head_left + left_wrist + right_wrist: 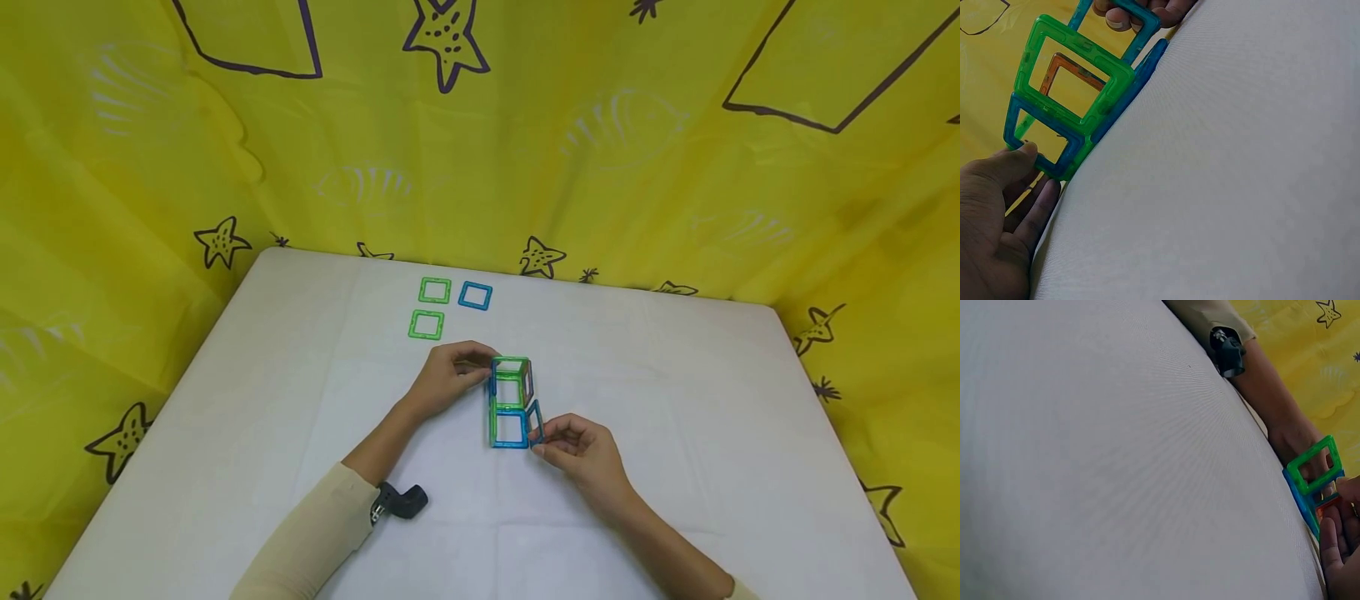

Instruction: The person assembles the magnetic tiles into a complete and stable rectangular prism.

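In the head view, the build (512,411), a block of joined green and blue square rims, stands on the worktop (675,400) between the two hands. The left hand (446,379) pinches its far left side; the right hand (588,458) pinches a tilted blue tile (540,421) by the near right edge. Whether that tile touches the build is unclear. It looks like light, stiff, smooth plastic, probably magnetic at the rims; single tiles seem sturdy, but the joints could snap apart under a sideways knock. Two green tiles (426,336) and a loose blue tile (475,307) lie flat beyond. No box or tray shows; the build is an open cage, its windows see-through with nothing inside.

In the left wrist view, the thumb presses a blue rim with fingers behind: a sound hold, low and on the border. An orange tile (1052,74) shows through the green window.

In the right wrist view, the right hand is partly cut off at the edge.
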The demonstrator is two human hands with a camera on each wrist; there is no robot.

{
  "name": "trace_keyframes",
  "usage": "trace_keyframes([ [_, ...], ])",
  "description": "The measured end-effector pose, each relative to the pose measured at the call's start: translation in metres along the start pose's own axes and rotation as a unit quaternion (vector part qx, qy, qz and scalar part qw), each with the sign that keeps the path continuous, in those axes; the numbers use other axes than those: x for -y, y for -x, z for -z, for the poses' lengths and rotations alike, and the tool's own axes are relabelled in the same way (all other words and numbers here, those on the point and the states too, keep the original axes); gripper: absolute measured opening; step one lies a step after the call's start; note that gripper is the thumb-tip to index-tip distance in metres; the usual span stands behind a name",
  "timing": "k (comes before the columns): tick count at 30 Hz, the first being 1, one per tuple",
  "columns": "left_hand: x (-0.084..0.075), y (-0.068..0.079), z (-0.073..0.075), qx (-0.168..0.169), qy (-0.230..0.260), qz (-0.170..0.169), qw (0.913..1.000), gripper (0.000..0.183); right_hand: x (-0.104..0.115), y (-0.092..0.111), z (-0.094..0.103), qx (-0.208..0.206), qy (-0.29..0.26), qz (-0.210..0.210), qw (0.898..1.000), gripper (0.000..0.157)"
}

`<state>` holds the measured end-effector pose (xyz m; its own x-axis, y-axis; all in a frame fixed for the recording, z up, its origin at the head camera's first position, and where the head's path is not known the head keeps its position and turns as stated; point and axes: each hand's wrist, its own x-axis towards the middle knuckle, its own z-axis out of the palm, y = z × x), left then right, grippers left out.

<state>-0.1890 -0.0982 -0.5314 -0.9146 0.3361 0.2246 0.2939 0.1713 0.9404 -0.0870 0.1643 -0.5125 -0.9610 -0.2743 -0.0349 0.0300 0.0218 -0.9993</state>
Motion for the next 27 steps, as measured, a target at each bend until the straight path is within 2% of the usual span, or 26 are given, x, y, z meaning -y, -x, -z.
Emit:
trace_keyframes([
  [12, -0.0013, -0.0008, 0.0001, 0.003, 0.003, -0.001, 1.0000, 0.026, -0.0001, -0.0022, -0.0029, -0.021, 0.011, -0.011, 1.000, 0.022],
  [27, -0.0016, 0.0005, -0.0007, -0.002, -0.009, 0.005, 0.9999, 0.025, -0.0002, -0.0028, -0.0058, -0.027, 0.015, -0.019, 0.999, 0.022],
])
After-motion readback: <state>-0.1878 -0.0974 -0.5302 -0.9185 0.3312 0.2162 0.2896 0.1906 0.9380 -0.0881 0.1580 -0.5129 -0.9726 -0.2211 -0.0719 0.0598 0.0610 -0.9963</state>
